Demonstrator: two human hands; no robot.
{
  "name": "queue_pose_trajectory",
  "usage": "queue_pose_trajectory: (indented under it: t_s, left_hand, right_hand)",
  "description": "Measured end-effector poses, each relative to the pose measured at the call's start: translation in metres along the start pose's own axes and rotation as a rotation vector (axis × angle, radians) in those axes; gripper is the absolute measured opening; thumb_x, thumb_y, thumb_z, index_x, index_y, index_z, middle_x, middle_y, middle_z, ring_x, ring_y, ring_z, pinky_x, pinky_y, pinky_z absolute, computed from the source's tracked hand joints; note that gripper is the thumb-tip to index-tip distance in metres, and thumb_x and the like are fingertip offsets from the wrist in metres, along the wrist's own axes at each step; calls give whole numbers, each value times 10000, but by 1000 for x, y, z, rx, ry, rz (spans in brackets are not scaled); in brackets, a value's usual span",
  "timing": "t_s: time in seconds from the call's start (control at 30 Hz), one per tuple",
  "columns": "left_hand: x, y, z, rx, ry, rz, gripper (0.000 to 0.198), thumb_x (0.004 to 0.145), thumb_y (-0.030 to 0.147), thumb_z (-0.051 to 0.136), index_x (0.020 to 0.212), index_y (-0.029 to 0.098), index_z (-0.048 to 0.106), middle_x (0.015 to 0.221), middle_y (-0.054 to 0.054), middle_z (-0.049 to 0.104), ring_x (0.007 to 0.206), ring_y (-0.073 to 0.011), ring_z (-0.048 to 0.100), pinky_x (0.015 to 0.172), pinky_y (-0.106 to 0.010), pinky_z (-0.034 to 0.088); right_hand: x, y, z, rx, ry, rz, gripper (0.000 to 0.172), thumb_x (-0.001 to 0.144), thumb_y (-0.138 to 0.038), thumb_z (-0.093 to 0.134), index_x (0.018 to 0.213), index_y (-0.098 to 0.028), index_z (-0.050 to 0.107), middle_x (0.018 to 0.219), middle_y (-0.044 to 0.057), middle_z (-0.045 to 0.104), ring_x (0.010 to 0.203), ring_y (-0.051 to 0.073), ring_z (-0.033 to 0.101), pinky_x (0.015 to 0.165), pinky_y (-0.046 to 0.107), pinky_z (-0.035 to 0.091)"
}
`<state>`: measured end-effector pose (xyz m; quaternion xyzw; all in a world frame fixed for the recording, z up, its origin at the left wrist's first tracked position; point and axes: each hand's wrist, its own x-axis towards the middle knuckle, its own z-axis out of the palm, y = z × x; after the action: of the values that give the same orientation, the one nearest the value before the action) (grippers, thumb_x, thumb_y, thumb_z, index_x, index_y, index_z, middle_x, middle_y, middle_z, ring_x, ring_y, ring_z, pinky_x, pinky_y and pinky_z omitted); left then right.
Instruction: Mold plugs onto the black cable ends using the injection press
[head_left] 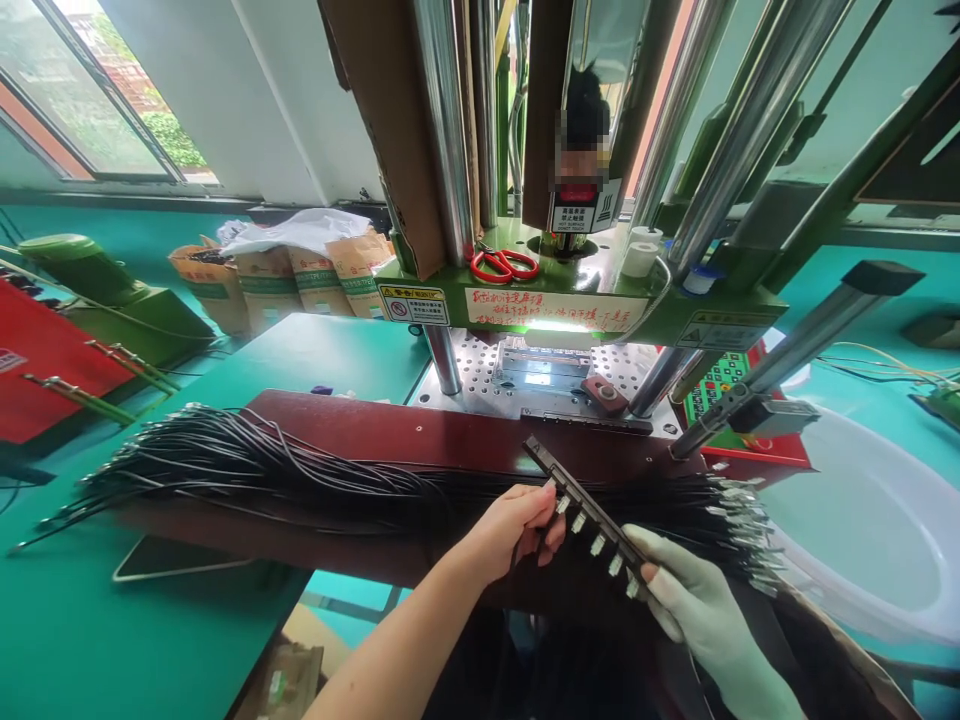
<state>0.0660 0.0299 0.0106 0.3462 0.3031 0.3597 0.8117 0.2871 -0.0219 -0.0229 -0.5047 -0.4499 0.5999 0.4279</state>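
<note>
In front of me a narrow dark metal bar (581, 492) is held aslant, its far end up to the left. Along its lower edge sit several silvery cable connectors (598, 545). My right hand (686, 585), in a whitish glove with a bare fingertip, is closed around the bar's lower right end. My left hand (517, 525), bare, is closed in a pinch beside the upper part of the bar, next to the first connector. A black cable shows under its fingers; the cable's end is hidden. Behind both hands lies a long bundle of black cables (322, 475) on a dark red board (337, 415).
A green press (570, 290) with steel columns stands ahead, red scissors (504, 265) on its ledge. Below is a perforated plate (469, 365) with a metal mould (544, 365). A keypad (724, 390) and white tub (885, 510) are right; paper sacks (315, 275) stand back left.
</note>
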Motion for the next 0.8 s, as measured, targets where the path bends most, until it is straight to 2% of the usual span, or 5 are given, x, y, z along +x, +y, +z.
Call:
queue_pose_trajectory:
  t_s: [0.3, 0.4, 0.47, 0.67, 0.8]
  left_hand:
    - [-6, 8, -9, 302, 48, 83, 475, 795, 536, 434, 491, 185, 337, 505, 7, 469, 407, -61, 369, 401, -206, 276]
    - [-4, 15, -9, 441, 85, 109, 410, 752, 514, 520, 551, 178, 399, 503, 29, 463, 401, -61, 386, 401, -197, 285]
    - [0, 20, -10, 493, 108, 140, 389, 666, 465, 644, 577, 184, 389, 491, 55, 439, 413, -61, 390, 407, -190, 297]
    - [36, 38, -17, 536, 260, 252, 363, 647, 444, 673, 618, 181, 424, 457, 80, 401, 390, -53, 364, 373, -175, 264]
    - [59, 37, -9, 66, 342, 209, 300, 637, 356, 707, 769, 166, 515, 603, 35, 530, 532, -90, 529, 499, -200, 407]
  right_hand:
    - [20, -46, -13, -334, -232, -95, 404, 778, -344, 565, 1146, -183, 609, 550, 17, 597, 331, 58, 380, 316, 182, 263]
    - [40, -87, -19, -661, -325, -221, 496, 681, -193, 607, 1176, -222, 594, 948, 68, 679, 692, 199, 630, 588, 286, 504]
    - [57, -110, -19, -890, -331, -299, 594, 633, -111, 568, 1215, -232, 560, 1134, 57, 623, 959, 259, 598, 826, 344, 472]
    - [112, -131, 3, -1350, -113, -343, 468, 658, -65, 443, 1077, -176, 619, 1102, 66, 640, 1001, 223, 573, 892, 309, 400]
    - [152, -133, 13, -1363, 60, -309, 412, 660, -73, 439, 1004, -176, 640, 1017, 68, 667, 942, 205, 587, 807, 275, 415]
